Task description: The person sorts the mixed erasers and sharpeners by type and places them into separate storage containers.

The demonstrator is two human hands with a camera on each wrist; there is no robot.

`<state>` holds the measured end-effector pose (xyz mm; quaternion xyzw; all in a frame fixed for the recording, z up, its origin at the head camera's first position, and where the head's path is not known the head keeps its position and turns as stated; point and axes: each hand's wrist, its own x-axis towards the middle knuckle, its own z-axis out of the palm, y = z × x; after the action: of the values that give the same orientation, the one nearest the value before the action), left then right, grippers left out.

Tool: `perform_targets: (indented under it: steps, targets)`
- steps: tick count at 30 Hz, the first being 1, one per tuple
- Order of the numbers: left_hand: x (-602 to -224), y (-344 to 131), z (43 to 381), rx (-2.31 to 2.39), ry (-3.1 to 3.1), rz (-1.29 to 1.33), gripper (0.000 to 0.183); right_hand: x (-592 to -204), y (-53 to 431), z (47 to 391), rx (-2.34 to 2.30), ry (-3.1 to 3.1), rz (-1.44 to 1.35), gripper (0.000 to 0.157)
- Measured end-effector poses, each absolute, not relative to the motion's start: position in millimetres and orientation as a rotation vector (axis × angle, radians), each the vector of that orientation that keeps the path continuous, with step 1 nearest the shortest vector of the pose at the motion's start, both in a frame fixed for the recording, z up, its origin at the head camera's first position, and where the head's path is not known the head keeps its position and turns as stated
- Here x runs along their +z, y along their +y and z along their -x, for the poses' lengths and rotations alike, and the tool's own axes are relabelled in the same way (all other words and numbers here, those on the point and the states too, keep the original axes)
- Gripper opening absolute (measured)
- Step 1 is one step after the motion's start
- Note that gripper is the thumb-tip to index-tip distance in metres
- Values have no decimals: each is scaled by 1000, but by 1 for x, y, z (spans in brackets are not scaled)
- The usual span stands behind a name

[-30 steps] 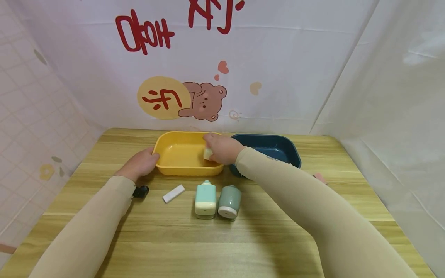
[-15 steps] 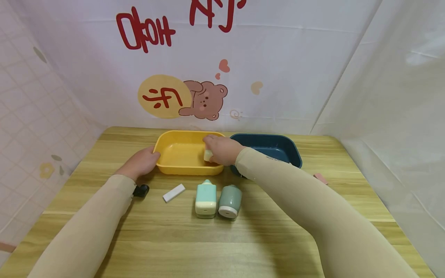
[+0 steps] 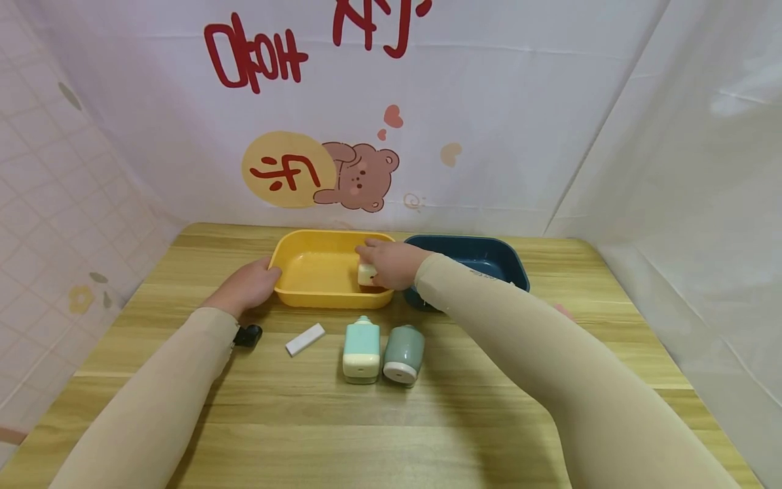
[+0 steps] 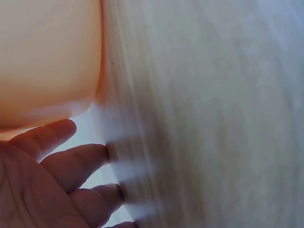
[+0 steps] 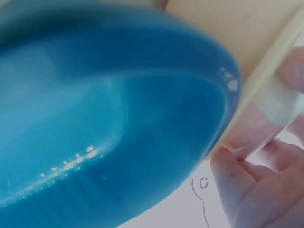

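Observation:
My left hand [image 3: 246,285] holds the left end of the yellow tray [image 3: 332,300]. In the left wrist view its fingers [image 4: 76,164] spread loosely beside the tray's pale-looking wall [image 4: 47,52], near the tabletop. My right hand [image 3: 394,263] reaches into the tray's right end, its fingers around a small cream bottle-shaped item [image 3: 366,274] with a dark hole in its end. That item looks pinkish and white in the right wrist view, with fingers [image 5: 232,175] around it. The hand partly covers it.
A dark blue tray [image 3: 510,255] stands right of the yellow one, below my right forearm. Nearer lie a mint-and-cream bottle-shaped item [image 3: 362,350], a grey-green one [image 3: 404,354] and a white block [image 3: 305,339]. A pink block [image 3: 563,311] shows beyond my right sleeve.
The right hand's fingers have shifted and lifted slightly, so more of the cream item and its hole shows. My left hand and the trays stay in place.

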<state>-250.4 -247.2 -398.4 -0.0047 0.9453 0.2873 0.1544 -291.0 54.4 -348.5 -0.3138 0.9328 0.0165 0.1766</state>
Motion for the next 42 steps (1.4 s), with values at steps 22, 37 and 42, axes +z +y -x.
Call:
perform_targets:
  steps: [22, 37, 42]
  targets:
    - [-400, -248, 250, 812, 2716, 6, 54, -345, 55, 289, 22, 2637, 866, 72]
    - [-398, -246, 249, 828, 2695, 23, 54, -346, 56, 290, 2, 2639, 866, 72]
    - [-398, -246, 249, 839, 2688, 22, 55, -344, 57, 288, -8, 2637, 861, 71]
